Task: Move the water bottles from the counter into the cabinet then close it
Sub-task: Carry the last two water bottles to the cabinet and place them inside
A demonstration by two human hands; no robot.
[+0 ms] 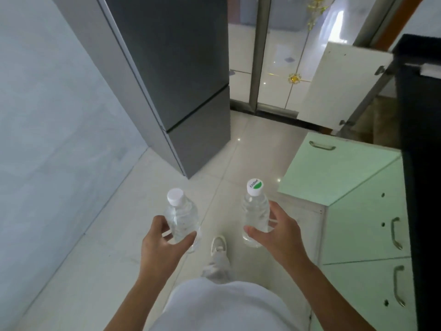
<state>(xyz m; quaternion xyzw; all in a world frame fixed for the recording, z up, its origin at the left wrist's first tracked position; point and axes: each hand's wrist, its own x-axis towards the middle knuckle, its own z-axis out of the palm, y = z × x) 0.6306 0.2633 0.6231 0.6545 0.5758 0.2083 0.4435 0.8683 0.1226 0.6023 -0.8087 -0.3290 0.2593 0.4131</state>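
Both arms reach forward over the floor; left hand (164,237) and right hand (274,230) each hold a water bottle upright, fingers clamped round the plain-capped bottle (182,218) and the green-marked bottle (255,211).

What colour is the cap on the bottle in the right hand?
White with a green patch, seen in the head view on the right bottle's cap, held by the right hand.

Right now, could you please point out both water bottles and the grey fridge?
Plain-capped bottle (182,217): head view, clear body.
Green-marked bottle (255,211): head view, clear body.
Grey fridge (191,68): head view, upper door.
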